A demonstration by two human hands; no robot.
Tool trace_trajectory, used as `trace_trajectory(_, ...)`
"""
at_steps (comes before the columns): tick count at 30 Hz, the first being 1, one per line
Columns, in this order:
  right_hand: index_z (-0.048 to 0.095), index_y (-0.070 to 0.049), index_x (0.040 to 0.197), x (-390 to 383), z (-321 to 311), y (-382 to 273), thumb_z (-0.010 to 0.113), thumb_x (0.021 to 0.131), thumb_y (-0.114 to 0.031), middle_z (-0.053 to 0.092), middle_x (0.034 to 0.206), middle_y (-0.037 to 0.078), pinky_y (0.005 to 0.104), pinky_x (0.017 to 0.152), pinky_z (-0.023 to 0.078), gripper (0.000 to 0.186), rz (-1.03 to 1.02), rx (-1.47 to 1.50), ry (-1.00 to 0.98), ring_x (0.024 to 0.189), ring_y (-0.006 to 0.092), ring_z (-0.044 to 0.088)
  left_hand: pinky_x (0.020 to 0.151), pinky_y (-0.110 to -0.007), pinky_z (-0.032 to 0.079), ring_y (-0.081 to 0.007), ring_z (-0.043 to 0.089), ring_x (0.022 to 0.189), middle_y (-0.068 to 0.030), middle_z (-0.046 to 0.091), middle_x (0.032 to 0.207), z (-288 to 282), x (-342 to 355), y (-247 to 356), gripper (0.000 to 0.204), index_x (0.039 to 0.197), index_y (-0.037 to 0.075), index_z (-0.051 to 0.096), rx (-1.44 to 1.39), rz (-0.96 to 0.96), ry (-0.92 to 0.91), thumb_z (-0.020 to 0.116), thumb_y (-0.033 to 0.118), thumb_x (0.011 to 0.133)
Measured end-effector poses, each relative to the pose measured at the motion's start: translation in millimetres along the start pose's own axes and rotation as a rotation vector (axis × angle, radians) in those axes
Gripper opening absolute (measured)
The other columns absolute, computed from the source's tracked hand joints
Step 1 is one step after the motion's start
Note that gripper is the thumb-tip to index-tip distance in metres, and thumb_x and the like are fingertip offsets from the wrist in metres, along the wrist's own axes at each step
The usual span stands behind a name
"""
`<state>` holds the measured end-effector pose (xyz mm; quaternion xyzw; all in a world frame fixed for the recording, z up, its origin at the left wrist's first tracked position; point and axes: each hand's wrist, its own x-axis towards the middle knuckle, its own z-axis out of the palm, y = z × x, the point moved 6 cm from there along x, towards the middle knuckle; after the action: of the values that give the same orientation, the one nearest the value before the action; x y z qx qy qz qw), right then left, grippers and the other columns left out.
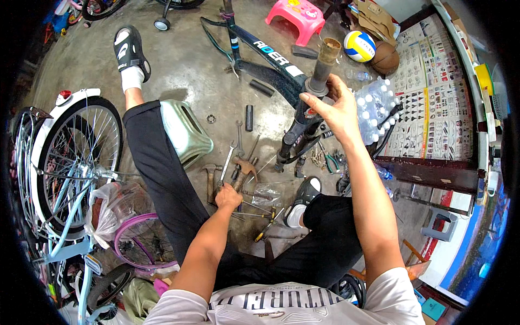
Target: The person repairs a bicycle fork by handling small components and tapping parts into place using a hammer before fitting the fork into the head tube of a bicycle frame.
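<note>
My right hand (336,111) grips the top of a dark bicycle frame (254,76) at its head tube, just below a worn metal tube (329,54) standing up from it. A dark front fork (292,143) hangs below. My left hand (227,197) is closed on what looks like the handle of a hammer (244,167), low between my legs. Around it on the concrete floor lie another hammer (211,176), wrenches (227,158), screwdrivers (265,230), pliers (331,162), short black tubes (249,117) and a small ring (210,118).
A pale green plastic stool (189,132) is by my left knee. Bicycles (76,103) crowd the left side. A pink stool (295,16), two balls (359,46) and packed water bottles (374,108) are at back right. A printed board (428,92) with a dark edge lines the right.
</note>
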<state>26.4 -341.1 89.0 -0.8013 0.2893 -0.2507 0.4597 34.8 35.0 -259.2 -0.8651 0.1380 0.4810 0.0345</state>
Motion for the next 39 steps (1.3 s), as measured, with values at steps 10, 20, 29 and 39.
trace_trajectory(10,0.069,0.006,0.126,-8,-2,-13,0.092,0.081,-0.026,0.073,0.108,0.012,0.0301,0.062,0.057,0.059,-0.066,-0.084,0.087,0.078,0.0143,0.072,0.100,-0.047,0.056,-0.0372,0.069,0.121,-0.0217,0.070,0.131,-1,1,4,0.063,0.139,0.000,0.055,-0.009,0.011,-0.061,0.070,0.035,0.088)
trace_trajectory(20,0.073,0.000,0.117,-7,-5,-14,0.091,0.079,-0.035,0.074,0.108,0.016,0.0416,0.089,0.054,0.055,-0.165,-0.333,0.068,0.105,0.0291,0.070,0.093,-0.046,0.060,-0.0353,0.073,0.113,-0.0207,0.073,0.124,-7,-8,8,0.068,0.138,0.000,0.055,0.025,0.035,-0.049,0.076,0.043,0.090)
trace_trajectory(29,0.071,-0.001,0.123,-4,-9,-15,0.094,0.072,-0.041,0.071,0.114,0.014,0.0397,0.093,0.054,0.069,-0.097,-0.273,0.042,0.107,0.0287,0.070,0.094,-0.048,0.058,-0.0412,0.073,0.108,-0.0288,0.073,0.115,-31,-30,28,0.053,0.125,-0.005,0.054,-0.007,0.139,0.121,0.072,0.028,0.089)
trace_trajectory(39,0.075,0.001,0.114,2,-15,-37,0.090,0.078,-0.045,0.072,0.105,0.012,0.0385,0.077,0.057,0.060,-0.100,-0.240,-0.025,0.086,0.0263,0.075,0.103,-0.048,0.053,-0.0410,0.068,0.119,-0.0254,0.072,0.125,-49,-29,19,0.057,0.124,-0.001,0.071,-0.151,0.035,0.128,0.071,0.042,0.086)
